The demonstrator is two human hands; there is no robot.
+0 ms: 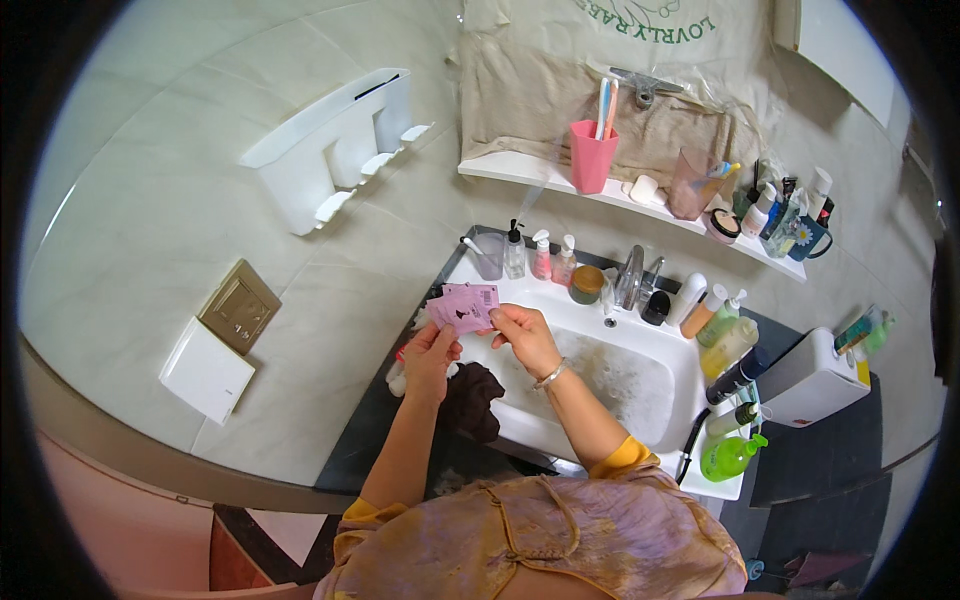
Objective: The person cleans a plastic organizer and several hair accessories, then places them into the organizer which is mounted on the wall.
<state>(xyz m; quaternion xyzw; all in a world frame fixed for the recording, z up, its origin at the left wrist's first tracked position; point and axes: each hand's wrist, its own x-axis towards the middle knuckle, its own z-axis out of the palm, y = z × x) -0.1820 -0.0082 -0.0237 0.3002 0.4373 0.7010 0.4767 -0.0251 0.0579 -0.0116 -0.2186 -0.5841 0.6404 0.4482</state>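
Several pink sachets (pixel 463 306), fanned over one another and bearing print, are held up above the left end of the sink. My left hand (pixel 433 352) pinches their lower edge between thumb and fingers. At their right edge, my right hand (pixel 523 336) grips them too, a bracelet (pixel 551 373) on its wrist. Beneath my hands, a dark brown cloth (pixel 471 401) lies bunched on the left rim of the white washbasin (pixel 510 427). Cloudy water with suds (pixel 622 382) stands in the basin. Some white and red items beside my left hand are partly hidden.
Pump bottles (pixel 542 255), a lidded jar (pixel 586 285) and the chrome tap (pixel 631 277) line the basin's back. More bottles (pixel 727 349) crowd its right rim. Overhead, a white shelf (pixel 517 166) holds a pink toothbrush cup (pixel 592 161). A white holder (pixel 330 157) juts from the left wall.
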